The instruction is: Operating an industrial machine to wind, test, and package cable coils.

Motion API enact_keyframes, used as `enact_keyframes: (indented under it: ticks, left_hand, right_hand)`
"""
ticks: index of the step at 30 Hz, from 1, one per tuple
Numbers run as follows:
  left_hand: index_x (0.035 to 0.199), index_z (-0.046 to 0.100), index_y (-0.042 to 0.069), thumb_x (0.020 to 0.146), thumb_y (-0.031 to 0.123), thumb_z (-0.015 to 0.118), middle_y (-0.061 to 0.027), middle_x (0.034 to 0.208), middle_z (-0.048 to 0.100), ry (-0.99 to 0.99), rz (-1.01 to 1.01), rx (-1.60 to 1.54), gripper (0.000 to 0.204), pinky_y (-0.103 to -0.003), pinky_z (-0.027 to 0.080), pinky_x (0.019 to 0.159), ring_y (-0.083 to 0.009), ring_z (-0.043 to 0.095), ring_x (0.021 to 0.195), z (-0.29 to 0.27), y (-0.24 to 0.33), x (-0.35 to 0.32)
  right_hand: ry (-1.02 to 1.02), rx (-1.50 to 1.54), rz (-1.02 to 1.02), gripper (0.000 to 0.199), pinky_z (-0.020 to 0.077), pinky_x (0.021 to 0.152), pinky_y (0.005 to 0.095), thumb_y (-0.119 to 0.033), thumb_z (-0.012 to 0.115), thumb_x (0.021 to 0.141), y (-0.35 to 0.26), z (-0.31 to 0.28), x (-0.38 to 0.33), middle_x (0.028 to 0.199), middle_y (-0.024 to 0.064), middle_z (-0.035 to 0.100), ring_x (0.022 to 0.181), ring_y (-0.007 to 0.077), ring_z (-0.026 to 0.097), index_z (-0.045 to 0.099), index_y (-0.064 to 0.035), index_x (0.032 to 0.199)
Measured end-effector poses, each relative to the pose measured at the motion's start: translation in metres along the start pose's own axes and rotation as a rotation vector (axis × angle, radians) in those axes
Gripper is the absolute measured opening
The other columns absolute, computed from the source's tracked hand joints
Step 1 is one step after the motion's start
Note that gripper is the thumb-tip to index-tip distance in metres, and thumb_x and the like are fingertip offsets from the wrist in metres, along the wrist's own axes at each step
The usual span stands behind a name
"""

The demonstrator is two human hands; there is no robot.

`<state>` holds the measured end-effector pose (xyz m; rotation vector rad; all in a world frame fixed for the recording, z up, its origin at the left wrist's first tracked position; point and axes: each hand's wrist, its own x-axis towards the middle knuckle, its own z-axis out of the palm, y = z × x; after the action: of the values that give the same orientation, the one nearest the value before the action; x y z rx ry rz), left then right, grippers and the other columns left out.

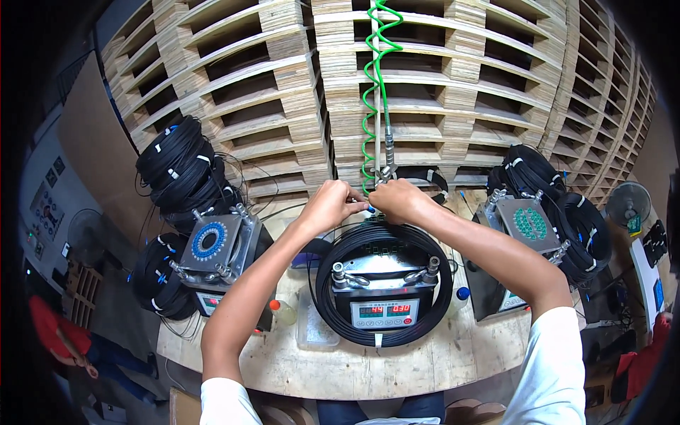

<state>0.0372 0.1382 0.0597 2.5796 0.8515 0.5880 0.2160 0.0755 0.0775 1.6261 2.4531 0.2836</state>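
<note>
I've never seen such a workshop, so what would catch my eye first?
Probably the bright green coiled hose, hanging at top centre before stacked wooden pallets. Below, the left fingers and right fingers are close together above a big black cable coil that rings a machine with a red-lit display.

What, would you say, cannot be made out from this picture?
In the head view:
Right hand: fingertips hidden behind its own back.
Blue tip: too small to tell its shape.
Left display: partly covered by the left forearm.
Person at far right: mostly cut off by the dark rim.
</note>
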Motion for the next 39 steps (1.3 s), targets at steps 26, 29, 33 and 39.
enact_keyframes:
  ticks: [26,29,33,39]
  left_hand:
    - [0.096,0.077,0.003,0.082,0.020,0.077,-0.0222,0.082,0.070,0.026,0.023,0.007,0.023,-0.042,0.053,0.072,-0.0337,0.070,0.077,-0.006,0.002,-0.005]
    - [0.096,0.077,0.003,0.082,0.020,0.077,-0.0216,0.080,0.070,0.027,0.014,0.031,0.022,-0.042,0.053,0.071,-0.0332,0.070,0.075,-0.006,0.001,-0.007]
    - [0.096,0.077,0.003,0.082,0.019,0.077,-0.0210,0.076,0.069,0.050,0.043,0.003,0.021,-0.041,0.053,0.069,-0.0323,0.069,0.071,-0.004,-0.003,-0.008]
    - [0.095,0.077,0.002,0.082,0.019,0.077,-0.0210,0.070,0.067,0.040,-0.001,-0.008,0.021,-0.041,0.051,0.065,-0.0307,0.067,0.064,-0.004,-0.007,-0.009]
  right_hand:
    - [0.218,0.573,-0.086,0.016,0.0508,0.077,0.0461,-0.010,0.066,0.089,0.039,0.040,-0.029,0.088,0.0212,0.069,0.089,0.0376,0.067,0.066,0.0011,0.100]
    - [0.137,0.540,-0.029,0.013,0.0508,0.080,0.0467,-0.009,0.064,0.089,0.033,0.029,-0.028,0.096,0.0240,0.068,0.097,0.0410,0.063,0.065,0.0019,0.095]
    - [0.142,0.569,-0.087,0.011,0.0515,0.073,0.0462,-0.006,0.062,0.087,0.040,0.026,-0.020,0.087,0.0248,0.067,0.088,0.0402,0.066,0.063,0.0041,0.091]
    - [0.064,0.605,-0.130,0.012,0.0515,0.067,0.0448,-0.005,0.064,0.085,0.048,0.027,-0.014,0.079,0.0229,0.068,0.079,0.0380,0.069,0.064,0.0056,0.092]
